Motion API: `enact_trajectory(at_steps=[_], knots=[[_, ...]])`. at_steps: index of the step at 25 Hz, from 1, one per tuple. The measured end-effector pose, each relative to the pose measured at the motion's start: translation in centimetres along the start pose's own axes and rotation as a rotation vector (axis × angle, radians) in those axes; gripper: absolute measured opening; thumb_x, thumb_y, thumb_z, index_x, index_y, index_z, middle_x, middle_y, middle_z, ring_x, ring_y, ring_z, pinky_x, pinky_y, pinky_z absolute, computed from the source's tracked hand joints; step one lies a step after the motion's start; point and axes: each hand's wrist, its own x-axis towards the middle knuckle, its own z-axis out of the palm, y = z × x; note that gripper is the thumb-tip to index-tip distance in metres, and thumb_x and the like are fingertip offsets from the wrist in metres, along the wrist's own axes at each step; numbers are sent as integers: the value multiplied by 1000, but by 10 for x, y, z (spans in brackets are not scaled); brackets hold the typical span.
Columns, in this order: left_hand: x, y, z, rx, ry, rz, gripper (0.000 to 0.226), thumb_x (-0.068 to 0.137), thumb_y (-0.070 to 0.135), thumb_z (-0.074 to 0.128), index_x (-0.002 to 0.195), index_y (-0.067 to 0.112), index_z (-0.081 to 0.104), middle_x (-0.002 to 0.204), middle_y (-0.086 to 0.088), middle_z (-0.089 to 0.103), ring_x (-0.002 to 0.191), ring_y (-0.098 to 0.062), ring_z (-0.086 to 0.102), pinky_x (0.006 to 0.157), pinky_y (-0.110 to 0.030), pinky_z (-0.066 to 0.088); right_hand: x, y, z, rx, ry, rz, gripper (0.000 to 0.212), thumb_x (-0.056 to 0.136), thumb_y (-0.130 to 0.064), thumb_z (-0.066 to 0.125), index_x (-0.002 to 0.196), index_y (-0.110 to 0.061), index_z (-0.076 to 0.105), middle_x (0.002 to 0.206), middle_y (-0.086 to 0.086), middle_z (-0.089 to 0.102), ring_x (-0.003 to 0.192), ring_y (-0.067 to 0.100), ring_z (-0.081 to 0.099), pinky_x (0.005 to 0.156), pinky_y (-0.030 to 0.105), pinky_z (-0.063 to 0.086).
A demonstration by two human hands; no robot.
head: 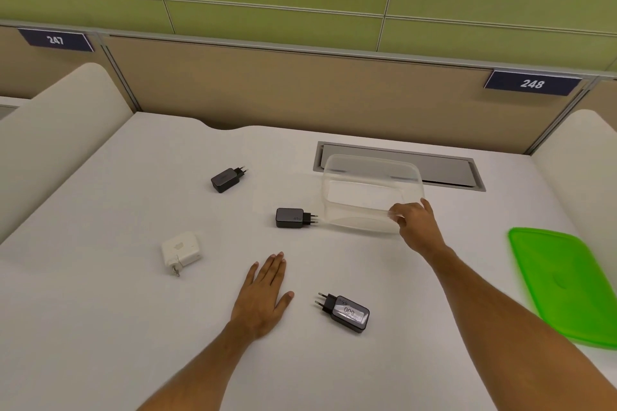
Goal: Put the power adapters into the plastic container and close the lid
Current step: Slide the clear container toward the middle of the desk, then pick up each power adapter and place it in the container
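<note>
The right hand [415, 227] has its grip closed on the near rim of the clear plastic container [370, 193], toward the surface's [100, 327] far edge. The left hand [263, 297] lies flat, fingers spread, holding nothing. Four power adapters [290, 217] lie scattered mid-surface; the green lid [564, 284] rests at the right edge.

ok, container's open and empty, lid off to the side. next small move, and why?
Probably the left hand, lying flat and empty on the desk, should pick up the nearest black adapter. All four adapters are still outside the clear container, which the right hand holds at its near rim; the green lid lies apart at right.
</note>
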Motion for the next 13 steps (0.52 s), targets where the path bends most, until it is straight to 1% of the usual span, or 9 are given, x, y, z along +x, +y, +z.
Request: enact_trajectory(at_steps=[2, 3, 5, 7, 9, 11, 13], knots=[[0, 0, 0, 6, -3, -1, 68, 95, 51, 17, 150, 11, 10, 158, -1, 6, 145, -15, 1, 114, -37, -3, 0, 0, 0, -3, -9, -3, 32, 84, 8, 50, 90, -17, 68, 86, 4, 71, 93, 26, 61, 116, 38, 16], [1, 0, 0, 6, -2, -3, 69, 95, 51, 16, 150, 11, 9, 159, -1, 5, 145, -15, -1, 114, -37, -3, -1, 0, -1, -3, -12, -8, 29, 86, 4, 52, 94, -17, 69, 90, 5, 72, 97, 27, 61, 116, 38, 16], [1, 0, 1, 11, -10, -10, 69, 95, 52, 14, 150, 11, 7, 159, 0, 3, 145, -13, -4, 115, -37, -3, -4, -1, -5, -42, -2, -28, 22, 90, -11, 59, 108, -17, 69, 108, 5, 72, 112, 26, 59, 117, 40, 17], [1, 0, 0, 20, -17, -10, 69, 94, 52, 12, 150, 12, 4, 159, 0, 0, 144, -13, -7, 115, -38, -3, -9, -5, -8, -92, 45, -70, 35, 88, -26, 65, 120, -15, 64, 121, 5, 67, 120, 25, 56, 117, 44, 22], [2, 1, 0, 23, -16, -9, 70, 94, 52, 11, 150, 12, 5, 159, 0, 0, 144, -13, -6, 116, -38, -3, -16, -17, -11, -97, 138, -146, 42, 84, -30, 68, 122, -12, 63, 122, 7, 66, 118, 27, 57, 112, 46, 30], [2, 1, -1, 14, -10, -6, 70, 94, 52, 12, 150, 11, 6, 159, -1, 3, 145, -14, -4, 116, -38, -2, -26, -34, -12, -110, 205, -233, 40, 82, -29, 68, 117, -10, 66, 117, 7, 68, 110, 28, 61, 104, 43, 39], [1, 1, 0, 27, -18, -2, 69, 95, 52, 12, 150, 12, 2, 159, 0, -1, 144, -13, -7, 117, -38, -3, -39, -53, -10, -112, 190, -309, 36, 83, -30, 67, 112, -10, 68, 109, 7, 70, 101, 29, 64, 95, 41, 45]])
